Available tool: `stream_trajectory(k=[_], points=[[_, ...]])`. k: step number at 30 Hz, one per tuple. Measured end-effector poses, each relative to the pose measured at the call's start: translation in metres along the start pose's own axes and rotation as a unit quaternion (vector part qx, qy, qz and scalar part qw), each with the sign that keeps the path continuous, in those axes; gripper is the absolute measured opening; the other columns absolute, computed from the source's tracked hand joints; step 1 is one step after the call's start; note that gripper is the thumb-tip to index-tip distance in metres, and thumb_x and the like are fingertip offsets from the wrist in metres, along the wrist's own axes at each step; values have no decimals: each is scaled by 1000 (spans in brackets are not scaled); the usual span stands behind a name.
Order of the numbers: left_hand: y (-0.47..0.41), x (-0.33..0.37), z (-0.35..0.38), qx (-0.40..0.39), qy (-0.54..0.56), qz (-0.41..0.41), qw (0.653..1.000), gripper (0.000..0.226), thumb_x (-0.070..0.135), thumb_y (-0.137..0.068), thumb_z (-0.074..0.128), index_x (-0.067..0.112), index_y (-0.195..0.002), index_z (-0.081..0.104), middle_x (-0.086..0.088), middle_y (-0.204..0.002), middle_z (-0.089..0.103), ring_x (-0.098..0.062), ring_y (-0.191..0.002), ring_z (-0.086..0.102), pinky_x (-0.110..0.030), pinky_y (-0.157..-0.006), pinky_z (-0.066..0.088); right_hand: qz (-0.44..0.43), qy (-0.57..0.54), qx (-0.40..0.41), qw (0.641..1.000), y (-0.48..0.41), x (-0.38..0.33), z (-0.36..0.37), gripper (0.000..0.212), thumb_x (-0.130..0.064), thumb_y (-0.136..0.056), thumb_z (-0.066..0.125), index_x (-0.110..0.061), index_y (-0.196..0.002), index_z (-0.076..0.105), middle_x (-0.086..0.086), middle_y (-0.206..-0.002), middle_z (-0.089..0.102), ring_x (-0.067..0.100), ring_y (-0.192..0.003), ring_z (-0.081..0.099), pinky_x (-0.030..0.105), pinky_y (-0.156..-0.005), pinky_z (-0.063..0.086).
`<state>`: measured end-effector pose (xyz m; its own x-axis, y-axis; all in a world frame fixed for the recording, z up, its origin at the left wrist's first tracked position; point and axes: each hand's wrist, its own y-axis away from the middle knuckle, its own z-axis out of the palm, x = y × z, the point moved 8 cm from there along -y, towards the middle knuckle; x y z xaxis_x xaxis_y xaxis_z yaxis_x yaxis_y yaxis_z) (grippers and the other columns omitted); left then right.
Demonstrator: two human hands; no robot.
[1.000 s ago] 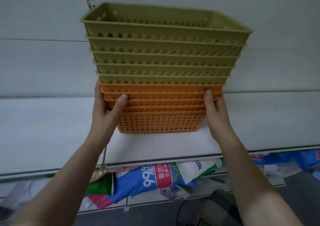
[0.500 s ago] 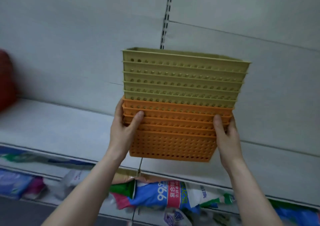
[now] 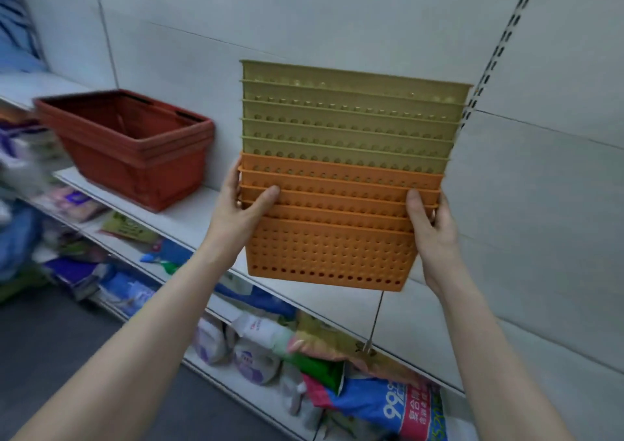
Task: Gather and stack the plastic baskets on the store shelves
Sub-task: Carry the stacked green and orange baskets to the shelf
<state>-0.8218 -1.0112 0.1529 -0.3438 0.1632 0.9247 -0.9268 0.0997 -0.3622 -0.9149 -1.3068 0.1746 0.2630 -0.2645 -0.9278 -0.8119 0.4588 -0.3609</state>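
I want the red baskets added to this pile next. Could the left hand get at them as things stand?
Probably not yet. The left hand is clamped on the stack of green and orange baskets, as is the right hand. The red baskets sit unobstructed on the shelf to the left.

View swung left vs 1 s ago: basket stack (image 3: 341,177) now sits right of centre, shelf upright (image 3: 489,58) shifted to its right side. Red baskets (image 3: 135,150) on shelf (image 3: 189,217) came into frame at left, plus more bagged goods (image 3: 256,349) below.
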Motion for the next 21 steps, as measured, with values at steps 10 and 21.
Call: stream_trajectory(k=[10,21], points=[[-78,46,-224,62,-62,51,995,67,28,-88,69,32,-147,36,12,-126,63,7,-105,63,-17,-87,53,-18,-35,-82,996,-19,-59,245,43,-56,-90,55,-46,-131,47,-23,-119,64,-2,-104,64,20,-79,50],[-201,76,-416,120,-89,82,985,67,40,-86,69,29,-145,38,5,-130,63,-4,-110,65,-24,-87,56,-69,-71,-111,989,-97,-114,469,47,-45,-92,60,-33,-136,49,-19,-112,67,-11,-90,67,11,-68,53]])
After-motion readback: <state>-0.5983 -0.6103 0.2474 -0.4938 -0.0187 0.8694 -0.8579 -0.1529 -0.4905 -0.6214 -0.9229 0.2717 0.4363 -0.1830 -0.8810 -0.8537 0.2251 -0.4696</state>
